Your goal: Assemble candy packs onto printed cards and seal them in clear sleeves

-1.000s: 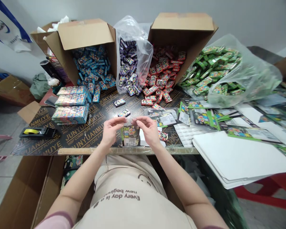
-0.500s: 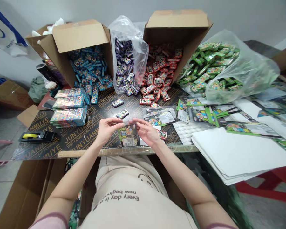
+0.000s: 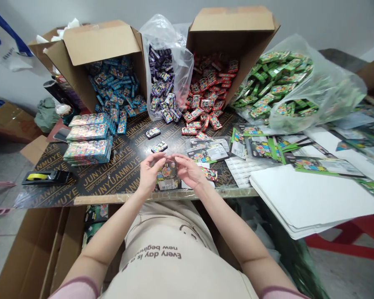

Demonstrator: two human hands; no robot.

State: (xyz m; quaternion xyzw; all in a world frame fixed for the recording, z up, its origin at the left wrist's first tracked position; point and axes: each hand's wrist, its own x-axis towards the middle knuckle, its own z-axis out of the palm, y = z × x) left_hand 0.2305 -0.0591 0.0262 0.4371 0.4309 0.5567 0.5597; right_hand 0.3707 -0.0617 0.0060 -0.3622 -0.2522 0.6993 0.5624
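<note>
Between my hands hangs a clear printed plastic bag (image 3: 167, 176), dark with a colourful print, near the table's front edge. My left hand (image 3: 150, 171) pinches its upper edge between thumb and fingers. At the upper right edge of the same bag, my right hand (image 3: 189, 171) has its fingertips closed. Just beyond my fingers lies a small black-and-white packet (image 3: 159, 147), with a second dark packet (image 3: 152, 132) farther back. To the right of my right hand a red packet (image 3: 210, 174) rests partly on a white sheet.
An open carton (image 3: 102, 43) spills blue packets. Beside it stand a clear bag of purple packets (image 3: 162, 83), a carton of red packets (image 3: 208, 101) and a bag of green packets (image 3: 277, 83). Stacked blue packs (image 3: 87, 151) and a tape dispenser (image 3: 46, 177) sit left; white sheets (image 3: 314, 195) lie right.
My left hand has moved right along the bag's top edge, closer to my right hand. My right hand has barely moved. The view has shifted slightly.
</note>
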